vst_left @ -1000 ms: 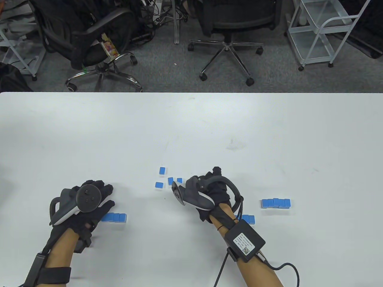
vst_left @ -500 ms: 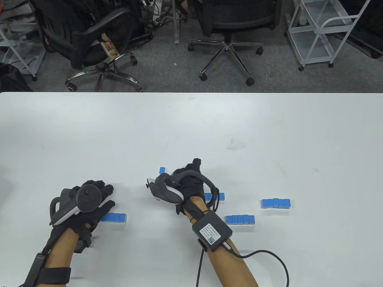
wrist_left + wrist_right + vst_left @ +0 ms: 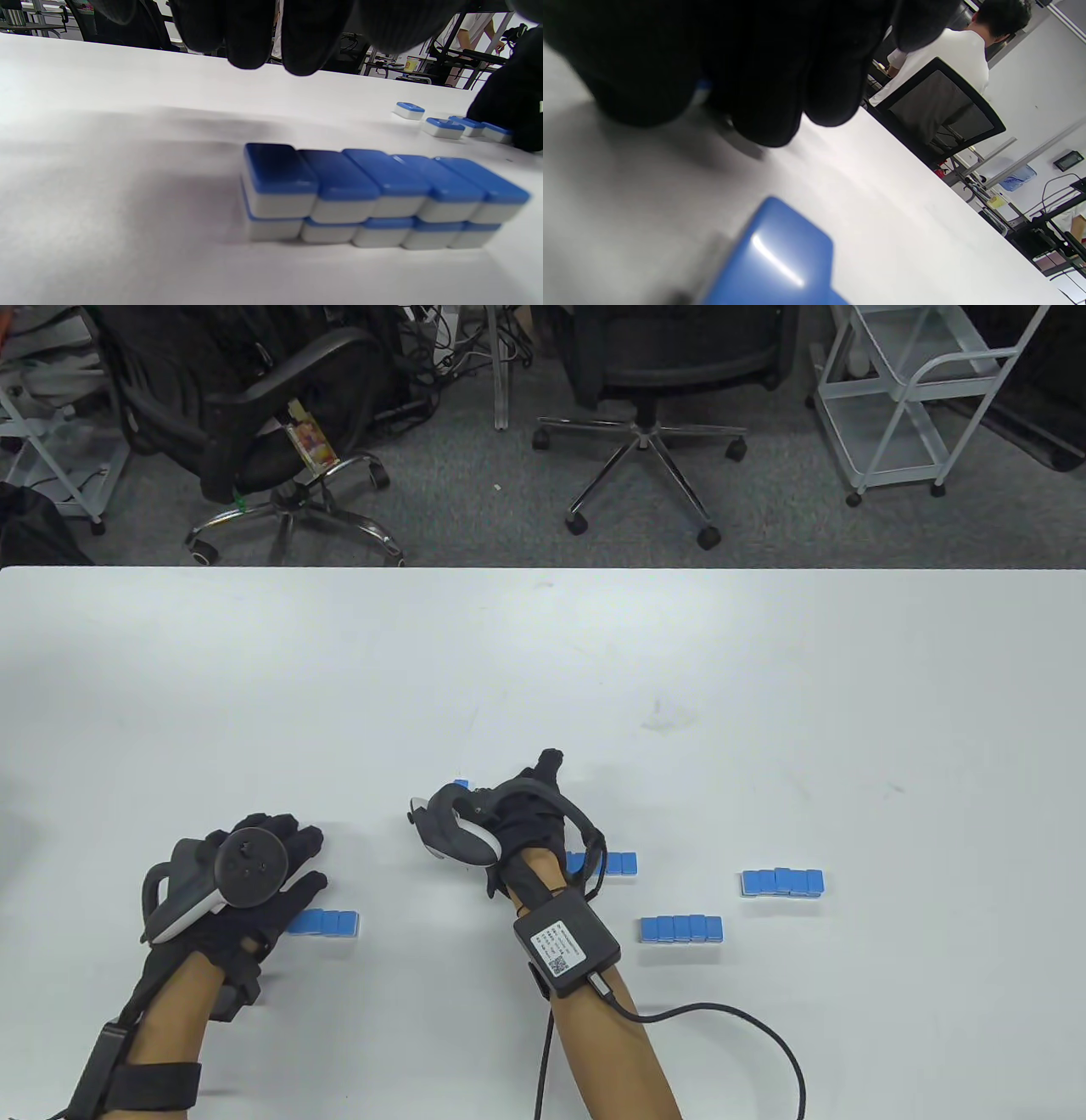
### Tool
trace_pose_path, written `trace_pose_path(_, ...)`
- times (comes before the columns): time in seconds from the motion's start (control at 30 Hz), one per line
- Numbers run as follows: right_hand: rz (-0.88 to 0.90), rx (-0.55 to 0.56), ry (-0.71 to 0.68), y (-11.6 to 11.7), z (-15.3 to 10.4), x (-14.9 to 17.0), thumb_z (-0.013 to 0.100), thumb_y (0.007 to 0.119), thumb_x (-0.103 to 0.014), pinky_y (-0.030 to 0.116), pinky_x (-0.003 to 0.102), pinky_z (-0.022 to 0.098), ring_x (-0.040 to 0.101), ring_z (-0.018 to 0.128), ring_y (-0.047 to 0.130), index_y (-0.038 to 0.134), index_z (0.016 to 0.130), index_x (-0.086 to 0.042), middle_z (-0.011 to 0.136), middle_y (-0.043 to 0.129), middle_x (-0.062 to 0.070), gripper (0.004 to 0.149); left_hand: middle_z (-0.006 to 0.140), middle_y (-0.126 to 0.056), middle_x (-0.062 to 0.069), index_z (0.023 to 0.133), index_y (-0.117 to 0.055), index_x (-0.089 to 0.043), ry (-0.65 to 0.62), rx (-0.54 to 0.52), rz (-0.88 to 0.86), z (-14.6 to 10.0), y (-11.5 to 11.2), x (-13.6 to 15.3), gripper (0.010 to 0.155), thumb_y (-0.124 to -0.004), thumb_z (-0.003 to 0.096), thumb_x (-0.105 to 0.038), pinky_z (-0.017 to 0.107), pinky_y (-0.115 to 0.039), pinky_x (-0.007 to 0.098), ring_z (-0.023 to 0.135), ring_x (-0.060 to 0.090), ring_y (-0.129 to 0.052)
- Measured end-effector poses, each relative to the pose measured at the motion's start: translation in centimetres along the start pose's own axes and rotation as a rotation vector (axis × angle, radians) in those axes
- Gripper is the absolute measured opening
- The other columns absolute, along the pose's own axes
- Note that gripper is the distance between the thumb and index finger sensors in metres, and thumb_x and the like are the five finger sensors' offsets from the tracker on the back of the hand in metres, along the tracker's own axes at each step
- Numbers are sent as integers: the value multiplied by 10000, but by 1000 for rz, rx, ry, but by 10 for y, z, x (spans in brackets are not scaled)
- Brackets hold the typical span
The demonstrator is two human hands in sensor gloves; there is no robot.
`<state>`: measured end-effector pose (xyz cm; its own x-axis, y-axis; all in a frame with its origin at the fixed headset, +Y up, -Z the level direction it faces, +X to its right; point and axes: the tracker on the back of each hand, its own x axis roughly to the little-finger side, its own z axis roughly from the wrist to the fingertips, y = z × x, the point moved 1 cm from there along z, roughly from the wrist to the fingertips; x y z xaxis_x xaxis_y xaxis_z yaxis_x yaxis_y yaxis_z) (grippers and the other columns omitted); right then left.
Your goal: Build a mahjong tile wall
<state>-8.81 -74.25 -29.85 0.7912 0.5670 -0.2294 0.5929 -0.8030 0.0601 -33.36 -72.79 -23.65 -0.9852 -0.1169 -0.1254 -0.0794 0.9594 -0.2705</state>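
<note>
Right hand (image 3: 517,823) over loose tiles (image 3: 441,125); left hand (image 3: 246,882) beside two-layer stack (image 3: 373,195)

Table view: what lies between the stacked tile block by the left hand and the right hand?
Bare white table in the table view; the stacked block and right hand have nothing between them.

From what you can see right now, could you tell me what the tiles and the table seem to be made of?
The tiles look like hard moulded plastic: glossy blue tops on white bases, rounded edges. The table seems a smooth white laminate, matte with a soft sheen and faint smudges; I cannot tell its core.
</note>
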Motion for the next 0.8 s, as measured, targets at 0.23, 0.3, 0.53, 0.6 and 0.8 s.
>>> trace_pose_path(0.23,45,-30,-5,3,7,-3,269,851,-496,449,640,757,265,865,837,745,859,-306,822,929,-46,629,1198,-520,-3,1083,-593,-367,6,7,4,0,-2,1,638,-627,484,-585,820,-385,638,1141,329,-460)
trace_pose_path(0.3,69,-31,-6,6,10,-6,285,854,-480,457,634,756,252,850,855,789,818,-312,790,953,-64,563,1198,-519,-4,1082,-594,-369,6,7,3,0,-2,1,636,-627,485,-584,821,-384,638,1142,328,-459)
trace_pose_path(0.53,4,-27,-24,8,11,-7,270,861,-492,463,627,763,235,843,865,821,778,-310,739,974,-65,541,1198,-519,-1,1084,-593,-368,2,7,0,0,-1,0,637,-627,485,-584,820,-383,639,1143,330,-457)
trace_pose_path(0.6,19,21,-19,3,6,3,269,859,-489,462,628,763,242,852,852,809,789,-305,756,961,-56,554,1199,-517,-1,1084,-592,-368,1,7,1,0,-2,0,638,-627,485,-584,821,-383,639,1142,329,-458)
trace_pose_path(0.8,125,31,40,7,-30,63,281,856,-489,446,647,756,289,899,803,793,812,-301,839,917,-13,567,1198,-519,-3,1084,-594,-367,7,10,2,0,-1,1,638,-627,485,-584,821,-383,638,1142,328,-458)
